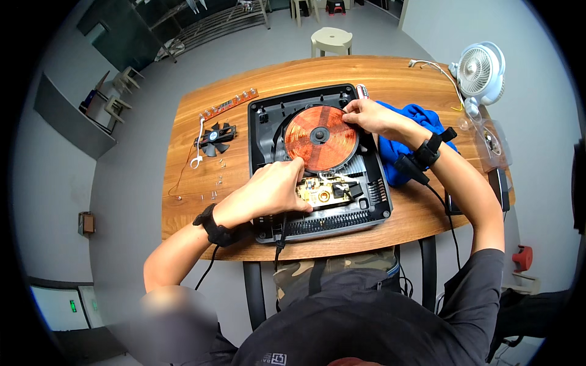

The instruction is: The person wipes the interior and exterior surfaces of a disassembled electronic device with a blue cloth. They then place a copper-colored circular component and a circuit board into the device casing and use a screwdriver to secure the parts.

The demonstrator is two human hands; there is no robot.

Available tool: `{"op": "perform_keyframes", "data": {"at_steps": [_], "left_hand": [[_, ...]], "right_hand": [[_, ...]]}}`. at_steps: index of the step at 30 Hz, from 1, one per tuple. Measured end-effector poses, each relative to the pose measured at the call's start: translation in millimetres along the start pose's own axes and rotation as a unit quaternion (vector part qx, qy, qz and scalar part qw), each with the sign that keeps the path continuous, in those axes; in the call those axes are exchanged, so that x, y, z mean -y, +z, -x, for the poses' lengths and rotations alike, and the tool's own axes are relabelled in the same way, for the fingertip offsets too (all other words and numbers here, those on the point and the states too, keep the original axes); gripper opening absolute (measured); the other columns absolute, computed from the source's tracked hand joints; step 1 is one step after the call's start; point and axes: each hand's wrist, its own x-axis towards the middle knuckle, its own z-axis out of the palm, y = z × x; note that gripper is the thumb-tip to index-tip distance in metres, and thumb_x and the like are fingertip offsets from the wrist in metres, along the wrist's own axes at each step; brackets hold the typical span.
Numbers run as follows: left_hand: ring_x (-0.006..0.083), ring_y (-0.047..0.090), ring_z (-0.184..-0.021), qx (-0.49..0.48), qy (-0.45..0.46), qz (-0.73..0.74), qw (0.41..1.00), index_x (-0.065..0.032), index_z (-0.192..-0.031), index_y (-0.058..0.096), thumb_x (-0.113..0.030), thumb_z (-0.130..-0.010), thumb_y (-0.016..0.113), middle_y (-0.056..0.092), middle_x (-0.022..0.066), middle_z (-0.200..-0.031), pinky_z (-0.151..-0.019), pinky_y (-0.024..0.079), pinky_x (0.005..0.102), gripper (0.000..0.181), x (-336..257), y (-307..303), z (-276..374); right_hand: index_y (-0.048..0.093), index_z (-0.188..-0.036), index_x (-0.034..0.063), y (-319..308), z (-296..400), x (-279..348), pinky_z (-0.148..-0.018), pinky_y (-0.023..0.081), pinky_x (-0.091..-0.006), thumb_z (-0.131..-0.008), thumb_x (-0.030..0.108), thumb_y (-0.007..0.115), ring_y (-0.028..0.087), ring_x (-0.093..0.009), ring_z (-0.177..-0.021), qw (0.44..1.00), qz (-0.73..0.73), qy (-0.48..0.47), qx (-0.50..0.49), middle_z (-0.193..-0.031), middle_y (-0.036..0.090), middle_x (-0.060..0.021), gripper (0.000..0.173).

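Note:
An opened induction cooker's black plastic housing [265,114] lies on the wooden table before me. Inside it sits a round copper induction coil [320,137], above a yellowish circuit board [324,194]. My left hand [277,187] spans the gap between them: one finger reaches the coil's lower edge, and the thumb rests at the board's lower left corner. At the coil's upper right rim, the fingertips of my right hand [366,118] pinch the edge. White leads run between coil and board.
Left of the housing lie a black cooling fan [215,138], an orange button board [229,104] and several small screws [214,194]. A blue cloth [398,160] lies right of it. Farther right are a white desk fan [480,73] and a clear plastic tray [494,146]. Black cables hang near both wrists.

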Motion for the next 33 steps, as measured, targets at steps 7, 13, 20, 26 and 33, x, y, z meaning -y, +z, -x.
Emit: {"op": "perform_keyframes", "data": {"at_steps": [7,13,20,26,33], "left_hand": [[0.0358,0.068,-0.085,-0.038,0.018,0.042,0.998,0.0019,-0.099,0.06,-0.035,-0.079,0.086,0.069,0.0202,-0.092,-0.076,0.053,0.0421,0.049,16,-1,7],[0.0186,0.068,-0.079,-0.097,0.019,0.1,0.99,-0.0006,-0.098,0.068,-0.021,-0.091,0.077,0.07,0.0107,-0.089,-0.072,0.055,0.0333,0.023,41,-5,35],[0.0172,0.067,-0.068,-0.044,-0.019,0.16,0.986,0.0011,-0.092,0.071,-0.022,-0.094,0.074,0.07,0.0095,-0.074,-0.066,0.054,0.032,0.023,43,-3,51],[0.0116,0.063,-0.065,0.003,-0.073,0.228,0.971,0.0014,-0.09,0.071,-0.025,-0.095,0.073,0.07,0.0092,-0.071,-0.061,0.05,0.0301,0.027,37,-4,56],[0.0061,0.06,-0.063,0.009,-0.101,0.224,0.969,0.0016,-0.08,0.07,-0.024,-0.093,0.077,0.067,0.0019,-0.067,-0.057,0.047,0.0266,0.03,30,2,57]], "right_hand": [[0.061,-0.121,-0.0069,5,-1,-3,-0.079,0.053,-0.0335,-0.097,0.021,0.069,0.067,-0.018,-0.089,0.981,0.159,-0.095,-0.054,-0.093,0.07,-0.0124,0.037],[0.062,-0.12,-0.0031,9,9,4,-0.092,0.052,-0.0403,-0.094,0.021,0.07,0.067,-0.031,-0.103,0.912,0.285,-0.26,-0.139,-0.107,0.069,-0.0188,0.036],[0.068,-0.112,0.0001,45,35,51,-0.094,0.052,-0.0409,-0.092,0.02,0.071,0.064,-0.034,-0.105,0.88,0.255,-0.397,0.058,-0.108,0.067,-0.0178,0.029],[0.064,-0.121,0.0012,67,52,55,-0.1,0.048,-0.0429,-0.086,0.031,0.079,0.054,-0.031,-0.118,0.821,0.35,-0.411,0.188,-0.117,0.064,-0.0134,0.049],[0.063,-0.129,-0.0005,73,57,55,-0.103,0.045,-0.0408,-0.079,0.041,0.083,0.052,-0.031,-0.119,0.775,0.409,-0.437,0.203,-0.122,0.062,-0.0127,0.068]]}}
